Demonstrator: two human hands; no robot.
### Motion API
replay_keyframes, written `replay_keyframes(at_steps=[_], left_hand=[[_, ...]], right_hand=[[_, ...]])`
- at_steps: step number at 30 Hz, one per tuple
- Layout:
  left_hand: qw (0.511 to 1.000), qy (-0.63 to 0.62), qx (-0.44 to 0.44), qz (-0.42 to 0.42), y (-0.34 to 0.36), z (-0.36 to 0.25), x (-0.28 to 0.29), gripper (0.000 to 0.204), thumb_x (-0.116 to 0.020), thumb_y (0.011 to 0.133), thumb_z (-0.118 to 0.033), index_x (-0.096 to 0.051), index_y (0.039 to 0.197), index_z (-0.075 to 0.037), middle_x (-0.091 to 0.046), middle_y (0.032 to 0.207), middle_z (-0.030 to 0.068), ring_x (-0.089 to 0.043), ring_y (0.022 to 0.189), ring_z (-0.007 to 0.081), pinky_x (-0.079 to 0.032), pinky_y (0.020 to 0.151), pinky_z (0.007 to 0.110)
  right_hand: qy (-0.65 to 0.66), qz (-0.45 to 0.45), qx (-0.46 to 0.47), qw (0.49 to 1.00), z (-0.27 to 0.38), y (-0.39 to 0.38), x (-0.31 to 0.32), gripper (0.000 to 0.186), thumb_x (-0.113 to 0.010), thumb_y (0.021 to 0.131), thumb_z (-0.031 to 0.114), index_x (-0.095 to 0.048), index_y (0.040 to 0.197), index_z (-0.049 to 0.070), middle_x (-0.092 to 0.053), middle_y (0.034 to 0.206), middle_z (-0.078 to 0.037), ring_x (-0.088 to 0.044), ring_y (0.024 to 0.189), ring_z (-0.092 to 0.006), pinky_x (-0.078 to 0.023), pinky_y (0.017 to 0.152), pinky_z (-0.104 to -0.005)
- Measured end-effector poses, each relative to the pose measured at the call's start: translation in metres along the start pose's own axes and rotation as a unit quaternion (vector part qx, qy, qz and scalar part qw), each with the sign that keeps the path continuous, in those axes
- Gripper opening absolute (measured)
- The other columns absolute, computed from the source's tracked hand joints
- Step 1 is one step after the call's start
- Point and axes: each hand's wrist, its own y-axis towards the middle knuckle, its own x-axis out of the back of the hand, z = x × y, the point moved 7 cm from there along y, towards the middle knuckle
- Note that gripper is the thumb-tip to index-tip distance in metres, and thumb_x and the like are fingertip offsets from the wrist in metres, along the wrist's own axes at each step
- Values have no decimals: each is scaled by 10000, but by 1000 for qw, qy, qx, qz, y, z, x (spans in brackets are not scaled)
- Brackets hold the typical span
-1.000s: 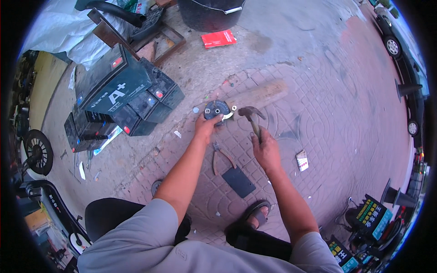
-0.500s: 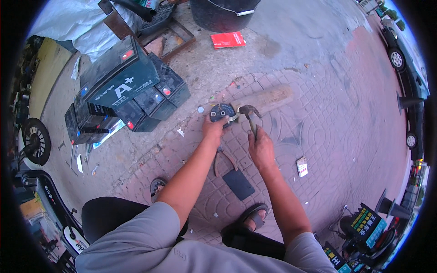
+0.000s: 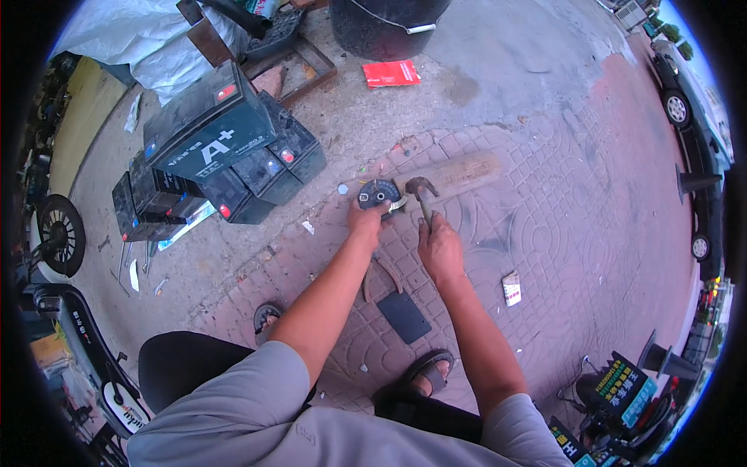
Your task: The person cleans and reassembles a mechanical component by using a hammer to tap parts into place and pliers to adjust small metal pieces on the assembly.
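In my left hand (image 3: pixel 366 220) is a round dark disc-shaped part (image 3: pixel 378 191) with a small hole at its centre. A pale metal piece (image 3: pixel 398 205) juts from its right edge, beside my thumb. My right hand (image 3: pixel 441 253) is closed round the handle of a claw hammer (image 3: pixel 422 188), its head just right of that metal piece. I cannot tell whether they touch. Beneath and beyond the hammer lies a wooden block (image 3: pixel 459 172). Pliers or pincers (image 3: pixel 384 274) with brownish handles lie below my left hand, their jaws partly hidden, above a flat black plate (image 3: pixel 405 317).
Dark batteries (image 3: pixel 210 144) are stacked at the left, beside loose tools (image 3: pixel 149 257). A black bucket (image 3: pixel 381 35) and a red packet (image 3: pixel 391 74) are at the far side. A small white box (image 3: pixel 511 288) lies right of my forearm. Parked cars (image 3: pixel 681 132) line the right.
The hammer and my right hand have shifted slightly left, toward the disc-shaped part. My left hand keeps its hold with little movement. The whole view has tilted slightly.
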Motion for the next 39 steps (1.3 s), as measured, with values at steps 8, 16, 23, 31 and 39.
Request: replay_keyframes(at_steps=[8,16,23,31,39], left_hand=[[999,-25,-20,5,3,3,2,543,-822,819,27,-573,1287,-91,-683,1179,96,-712,905,252,-624,566,385],[1000,-12,-6,13,0,-1,-1,561,-798,852,26,-573,1343,-125,-699,1161,93,-729,890,246,-658,594,371],[1000,-21,-9,5,3,2,-1,577,-802,839,35,-563,1343,-114,-699,1162,107,-729,864,261,-655,590,390],[1000,-4,7,1,-3,-4,-1,541,-803,836,40,-546,1289,-107,-677,1179,103,-719,893,258,-633,588,406],[997,-54,4,53,8,3,14,411,-787,898,-59,-599,1259,-111,-690,1143,104,-697,864,239,-595,608,362]], right_hand=[[4,6,-14,1000,4,8,2,206,-603,983,190,-590,1026,-12,-670,896,-287,-656,861,-485,-521,763,-566],[38,-25,20,999,10,15,12,237,-593,994,223,-585,1012,-13,-666,907,-317,-651,863,-508,-509,765,-589],[48,-47,-1,998,-1,15,7,234,-602,989,208,-574,975,-24,-656,898,-337,-640,875,-530,-501,778,-597],[32,-20,0,999,8,13,7,233,-603,984,208,-571,970,-22,-664,888,-329,-644,865,-528,-501,773,-600],[121,-92,-4,988,-25,-34,-7,207,-648,949,172,-592,982,-25,-651,869,-319,-639,833,-513,-493,735,-572]])
